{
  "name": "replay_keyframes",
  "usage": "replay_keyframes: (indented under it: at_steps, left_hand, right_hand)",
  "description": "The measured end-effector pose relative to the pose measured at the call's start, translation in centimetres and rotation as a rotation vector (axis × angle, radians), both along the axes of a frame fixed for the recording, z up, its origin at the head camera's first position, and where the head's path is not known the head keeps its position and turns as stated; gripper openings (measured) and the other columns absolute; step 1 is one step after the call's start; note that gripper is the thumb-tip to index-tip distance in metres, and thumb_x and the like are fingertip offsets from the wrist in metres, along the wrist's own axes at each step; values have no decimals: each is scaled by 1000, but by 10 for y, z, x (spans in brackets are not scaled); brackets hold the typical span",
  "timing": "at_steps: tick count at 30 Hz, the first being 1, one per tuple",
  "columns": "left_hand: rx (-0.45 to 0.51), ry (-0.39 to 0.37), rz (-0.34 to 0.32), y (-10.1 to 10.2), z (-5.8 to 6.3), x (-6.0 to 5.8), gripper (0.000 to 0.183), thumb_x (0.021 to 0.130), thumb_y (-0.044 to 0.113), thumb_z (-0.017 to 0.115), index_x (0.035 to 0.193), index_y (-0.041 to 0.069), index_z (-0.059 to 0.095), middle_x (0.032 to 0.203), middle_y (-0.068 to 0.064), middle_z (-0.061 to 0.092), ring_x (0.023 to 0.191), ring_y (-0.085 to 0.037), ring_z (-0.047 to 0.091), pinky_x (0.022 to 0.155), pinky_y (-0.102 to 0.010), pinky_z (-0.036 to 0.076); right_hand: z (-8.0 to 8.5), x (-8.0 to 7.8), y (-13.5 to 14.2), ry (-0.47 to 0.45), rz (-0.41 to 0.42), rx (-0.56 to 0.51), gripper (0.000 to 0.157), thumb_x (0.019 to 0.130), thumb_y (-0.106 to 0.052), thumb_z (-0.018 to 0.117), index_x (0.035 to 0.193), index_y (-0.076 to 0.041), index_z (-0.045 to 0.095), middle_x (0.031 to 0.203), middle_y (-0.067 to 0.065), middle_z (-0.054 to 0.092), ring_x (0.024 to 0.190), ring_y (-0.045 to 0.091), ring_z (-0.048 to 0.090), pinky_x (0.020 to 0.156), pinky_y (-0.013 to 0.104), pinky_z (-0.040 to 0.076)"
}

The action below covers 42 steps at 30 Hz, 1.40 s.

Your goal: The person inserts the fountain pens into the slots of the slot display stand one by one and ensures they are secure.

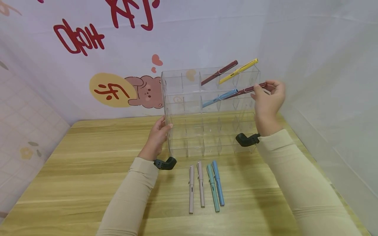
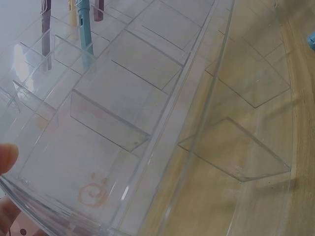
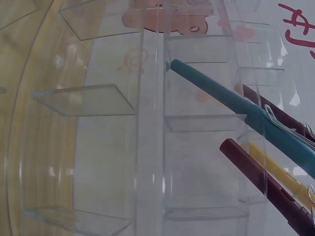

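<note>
A clear acrylic pen rack (image 1: 174,152) with stepped rows of compartments stands on the table. My left hand (image 1: 157,137) grips its left edge, thumb in front and other fingers behind; the thumb (image 2: 7,157) shows in the left wrist view. My right hand (image 1: 269,101) pinches a dark red pen (image 1: 246,89) near its clip end. That pen slants down leftward, its lower end (image 3: 231,147) at the second row beside a blue pen (image 1: 217,99) leaning there. Another dark red pen (image 1: 217,74) and a yellow pen (image 1: 237,71) lean in the top row.
In front of the rack, two pale pinkish pens (image 1: 191,193), a green pen (image 1: 213,188) and a blue pen (image 1: 218,183) lie on the wooden table (image 1: 88,170). A printed cloth backdrop (image 1: 212,36) hangs close behind the rack, and a pale cloth (image 1: 330,98) borders the right side.
</note>
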State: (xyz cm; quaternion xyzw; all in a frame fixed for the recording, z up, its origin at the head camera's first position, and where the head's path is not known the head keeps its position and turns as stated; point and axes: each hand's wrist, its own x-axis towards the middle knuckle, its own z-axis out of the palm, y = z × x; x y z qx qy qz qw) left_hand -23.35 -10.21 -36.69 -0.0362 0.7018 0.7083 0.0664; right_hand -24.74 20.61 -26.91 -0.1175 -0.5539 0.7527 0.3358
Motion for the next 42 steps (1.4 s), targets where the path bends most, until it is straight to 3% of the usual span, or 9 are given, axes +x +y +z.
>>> replay_keyframes:
  at_steps: [18,25,32,39,42]
  left_hand:
    - [18,21,-23,-2,-4,0,59,99,21,52,153,17,27,150,-12,36,126,-29,43,103,-50,37]
    - [21,20,-24,-2,-3,-1,58,99,21,52,152,17,28,149,-11,37,125,-29,44,101,-50,38]
    - [33,22,-25,-2,-3,0,58,100,20,52,152,17,28,148,-12,37,123,-29,45,98,-47,40]
    - [35,22,-17,-2,-3,-1,57,99,19,52,152,17,30,147,-12,39,121,-28,46,96,-45,41]
    - [30,22,-18,-2,-3,0,57,99,20,52,152,17,30,147,-12,38,122,-28,46,98,-46,40]
  right_hand:
    - [-16,-8,-10,-73,2,98,26,87,-2,67,106,-10,51,101,3,49,83,14,58,72,24,55]
    - [-18,-8,-11,-90,6,113,26,88,-3,67,106,-11,50,102,2,49,86,14,59,79,29,55]
    - [-20,-8,-12,-77,6,125,25,88,-2,67,104,-12,51,101,3,49,84,14,58,73,23,55]
    - [-23,-9,-11,-59,22,135,28,88,-1,67,110,-4,51,100,3,50,84,14,59,71,22,55]
    - [-24,-8,-9,-57,33,143,26,88,-2,67,107,-7,51,101,4,50,86,14,60,73,22,55]
